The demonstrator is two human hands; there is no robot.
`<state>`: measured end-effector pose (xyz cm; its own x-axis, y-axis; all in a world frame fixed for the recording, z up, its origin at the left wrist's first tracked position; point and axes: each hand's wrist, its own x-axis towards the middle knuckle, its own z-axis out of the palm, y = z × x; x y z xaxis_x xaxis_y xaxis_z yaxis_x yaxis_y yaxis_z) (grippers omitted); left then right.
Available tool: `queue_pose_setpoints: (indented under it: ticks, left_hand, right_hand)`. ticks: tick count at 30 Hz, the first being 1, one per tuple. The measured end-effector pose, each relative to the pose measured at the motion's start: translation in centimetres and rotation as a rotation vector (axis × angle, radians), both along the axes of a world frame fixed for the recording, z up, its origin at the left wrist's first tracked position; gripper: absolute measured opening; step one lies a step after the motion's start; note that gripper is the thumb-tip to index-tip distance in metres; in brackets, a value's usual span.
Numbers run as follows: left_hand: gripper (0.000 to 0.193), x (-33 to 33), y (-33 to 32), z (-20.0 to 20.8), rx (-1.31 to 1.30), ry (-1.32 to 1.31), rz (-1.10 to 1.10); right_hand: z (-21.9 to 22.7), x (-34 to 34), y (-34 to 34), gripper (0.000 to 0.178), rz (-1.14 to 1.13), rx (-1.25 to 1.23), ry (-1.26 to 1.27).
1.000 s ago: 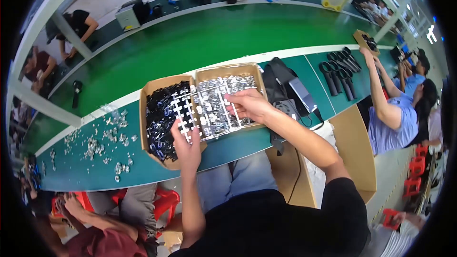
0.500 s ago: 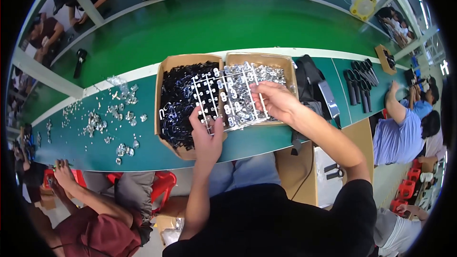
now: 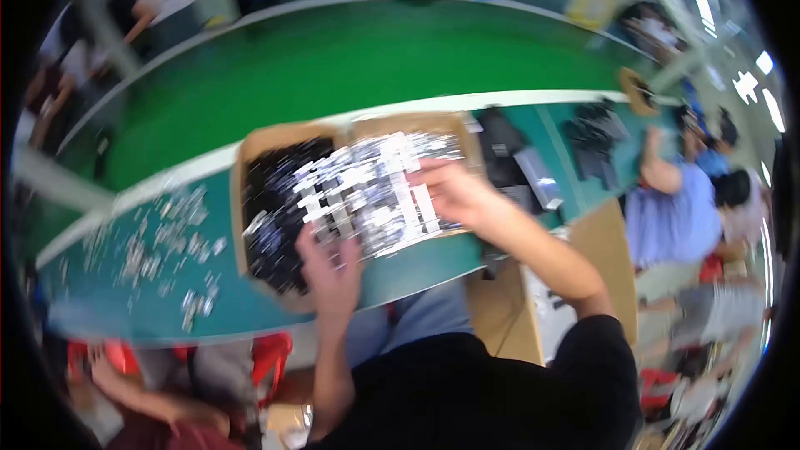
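Observation:
A shiny silver lattice frame of small parts, like a moulded sprue (image 3: 406, 192), is held up over two cardboard boxes and smeared by motion. My left hand (image 3: 331, 271) grips its lower left side, thumb and fingers bent round the edge. At its right side, my right hand (image 3: 454, 192) pinches the frame between thumb and fingers. Below, the left box (image 3: 239, 217) holds a heap of small black parts. The right box (image 3: 417, 123) contains many small silver pieces, partly hidden by the frame.
Loose clear and silver bits (image 3: 196, 246) are scattered on the green table at left. Black items (image 3: 500, 137) and a grey box (image 3: 536, 179) lie right of the boxes, with dark handled tools (image 3: 596, 146) farther off. Co-workers sit at both sides; an open carton (image 3: 600, 271) stands by my right arm.
The view has swung and tilted, so the scene appears shifted left and blurred. Both hands keep hold of the sprue, which stays over the boxes.

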<state>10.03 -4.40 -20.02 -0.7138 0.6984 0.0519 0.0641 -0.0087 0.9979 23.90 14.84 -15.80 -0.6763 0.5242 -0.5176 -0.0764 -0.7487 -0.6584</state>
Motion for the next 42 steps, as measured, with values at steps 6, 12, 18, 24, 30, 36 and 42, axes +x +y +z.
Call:
queue_pose_setpoints:
  ticks: [6,12,18,24,30,36,42]
  left_hand:
    - [0.048,-1.4,-0.9,-0.9,0.071,0.079,-0.026]
    - [0.048,-1.0,-0.3,-0.8,0.032,0.151,-0.044]
    - [0.047,-0.7,-0.5,-0.8,0.023,0.134,-0.055]
    - [0.046,-1.2,-0.7,-1.7,0.056,0.157,-0.047]
    - [0.047,-1.1,-0.7,-1.4,0.042,0.084,-0.067]
    - [0.047,-1.0,-0.7,-0.9,0.034,0.102,-0.071]
    - [0.047,-1.0,-0.7,-0.9,0.046,0.066,-0.091]
  right_hand:
    - [0.7,-2.5,-1.7,0.054,-0.146,0.112,-0.050]
    - [0.9,-1.9,-2.1,0.049,-0.126,0.309,-0.137]
    - [0.0,-1.9,-0.9,0.007,0.021,0.576,-0.067]
    - [-0.5,-2.3,-0.8,0.014,0.032,0.734,-0.238]
    - [-0.4,-2.8,-0.8,0.016,-0.093,0.285,-0.056]
    - [0.6,-1.8,-0.7,0.013,0.024,0.197,-0.104]
    - [1.2,-2.2,-1.2,0.011,-0.067,-0.014,-0.135]
